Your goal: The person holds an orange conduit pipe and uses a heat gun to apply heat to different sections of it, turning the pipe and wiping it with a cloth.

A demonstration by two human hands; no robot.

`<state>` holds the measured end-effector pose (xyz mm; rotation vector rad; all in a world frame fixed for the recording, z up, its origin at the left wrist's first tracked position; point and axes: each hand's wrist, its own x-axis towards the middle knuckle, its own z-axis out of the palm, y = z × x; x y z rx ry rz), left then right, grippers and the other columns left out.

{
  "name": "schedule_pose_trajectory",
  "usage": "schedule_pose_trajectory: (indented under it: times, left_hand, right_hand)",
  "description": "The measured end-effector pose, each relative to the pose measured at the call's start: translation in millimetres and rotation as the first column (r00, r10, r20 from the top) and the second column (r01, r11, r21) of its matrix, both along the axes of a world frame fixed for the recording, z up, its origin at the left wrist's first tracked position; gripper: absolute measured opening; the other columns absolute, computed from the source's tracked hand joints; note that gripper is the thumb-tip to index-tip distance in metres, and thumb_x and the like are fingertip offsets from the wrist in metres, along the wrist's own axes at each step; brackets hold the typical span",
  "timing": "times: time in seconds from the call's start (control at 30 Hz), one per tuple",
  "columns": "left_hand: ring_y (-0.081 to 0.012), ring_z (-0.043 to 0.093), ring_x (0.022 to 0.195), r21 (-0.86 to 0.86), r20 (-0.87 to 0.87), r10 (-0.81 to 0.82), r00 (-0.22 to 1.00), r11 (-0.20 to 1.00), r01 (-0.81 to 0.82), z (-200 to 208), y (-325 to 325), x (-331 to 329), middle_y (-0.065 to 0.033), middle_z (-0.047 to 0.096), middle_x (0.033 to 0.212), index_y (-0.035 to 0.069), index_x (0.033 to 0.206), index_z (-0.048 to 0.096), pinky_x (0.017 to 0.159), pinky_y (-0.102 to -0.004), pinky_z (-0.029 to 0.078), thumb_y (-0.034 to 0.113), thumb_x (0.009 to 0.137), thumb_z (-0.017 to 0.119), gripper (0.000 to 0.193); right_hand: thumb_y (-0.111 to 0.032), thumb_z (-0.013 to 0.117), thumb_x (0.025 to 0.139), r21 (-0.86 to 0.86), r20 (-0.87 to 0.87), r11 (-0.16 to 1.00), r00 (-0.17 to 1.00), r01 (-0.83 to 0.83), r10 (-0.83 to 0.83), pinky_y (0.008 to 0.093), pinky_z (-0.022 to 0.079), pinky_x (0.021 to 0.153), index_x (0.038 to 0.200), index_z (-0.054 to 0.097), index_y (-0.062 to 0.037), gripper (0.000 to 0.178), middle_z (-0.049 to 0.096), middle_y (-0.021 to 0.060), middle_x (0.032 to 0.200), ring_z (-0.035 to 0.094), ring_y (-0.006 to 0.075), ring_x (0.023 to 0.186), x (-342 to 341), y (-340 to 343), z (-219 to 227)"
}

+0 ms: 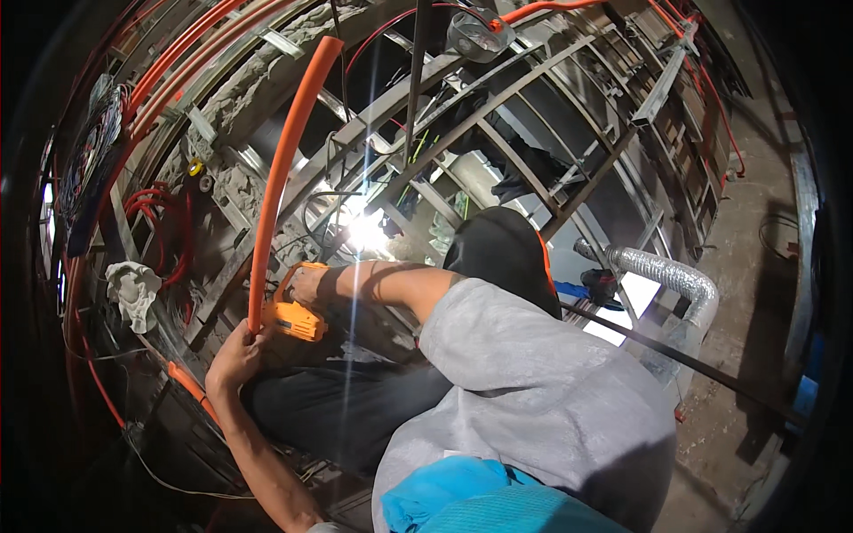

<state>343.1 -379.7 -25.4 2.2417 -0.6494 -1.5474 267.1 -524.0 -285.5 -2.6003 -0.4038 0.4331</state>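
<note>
A long orange conduit pipe (286,169) rises from my left hand (235,357), which is closed round its lower end. My right hand (306,282) is wrapped round a yellow-orange hand tool (297,322), just right of the pipe. The tool's body lies close against the pipe, above my left hand. Its exact kind and working end are hard to make out, and my fingers cover part of its handle. Below my left hand another orange pipe piece (193,391) lies among the framing.
Metal ceiling framing (524,89) spans the far side, with gaps between bars. Wire bundles (99,133) and red coiled tubing (164,226) hang at left, near a crumpled white cloth (133,295). A silver flexible duct (671,274) curves at right. Bright light (366,233) glares beyond my arm.
</note>
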Motion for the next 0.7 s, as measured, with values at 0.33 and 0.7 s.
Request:
schedule_pose_trajectory:
  times: [0.33,0.7]
  left_hand:
    - [-0.0011,0.036,0.055,-0.246,-0.034,0.419,0.907,0.876,-0.414,15.3,48.9,-11.3,0.0074,0.039,0.073,0.012,0.111,0.049,0.047,-0.0199,0.029,0.026,0.106,0.05,0.015]
    - [-0.0071,0.037,0.07,-0.485,0.315,0.607,0.729,0.764,-0.426,35.7,49.9,-62.8,0.0029,0.04,0.08,0.01,0.123,0.05,0.062,-0.0269,0.036,0.042,0.11,0.04,0.037]
  right_hand:
    - [-0.033,0.068,0.086,0.339,-0.21,0.934,0.959,-0.112,0.191,0.0415,0.056,0.077,0.12,0.069,-0.0139,0.039,0.073,0.01,0.105,0.071,0.0286,0.095,27.5,-62.3,105.0]
    - [-0.037,0.062,0.096,0.079,-0.613,0.982,0.785,0.171,-0.088,0.0396,0.061,0.064,0.127,0.06,-0.0041,0.045,0.068,0.0153,0.115,0.072,0.0295,0.092,27.9,-66.6,112.5]
